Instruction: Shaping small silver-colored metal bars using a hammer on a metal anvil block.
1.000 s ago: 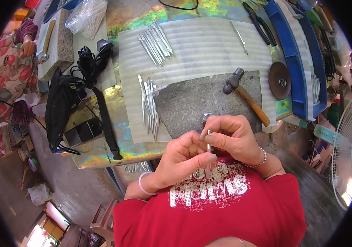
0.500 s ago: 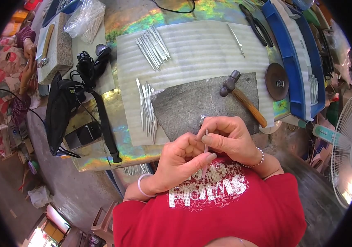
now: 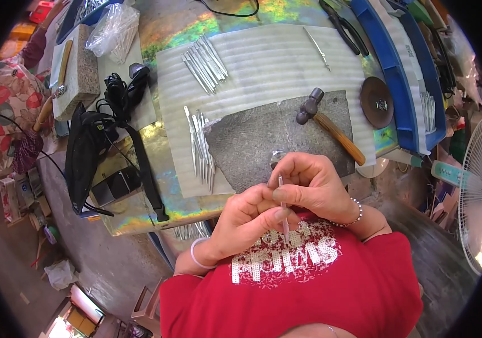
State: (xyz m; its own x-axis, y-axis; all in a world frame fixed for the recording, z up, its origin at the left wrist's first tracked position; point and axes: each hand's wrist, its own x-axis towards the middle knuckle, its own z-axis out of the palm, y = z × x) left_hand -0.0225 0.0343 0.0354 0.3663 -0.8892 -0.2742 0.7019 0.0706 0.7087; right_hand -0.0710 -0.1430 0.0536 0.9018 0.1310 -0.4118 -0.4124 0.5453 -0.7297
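So the thin metal rod (image 3: 282, 205) sits right between both hands, standing nearly upright just in front of the red shirt (image 3: 308, 281); the left hand (image 3: 246, 217) pinches its lower part with thumb and fingers curled in, the right hand (image 3: 311, 186) pinches it higher up — the two hands are pressed together, knuckles touching; looks like the rod's top pokes out above the right thumb, hard to be sure; both wrists hover near the grey stone slab (image 3: 263, 141), the hammer (image 3: 328, 124) lying on it — untouched.
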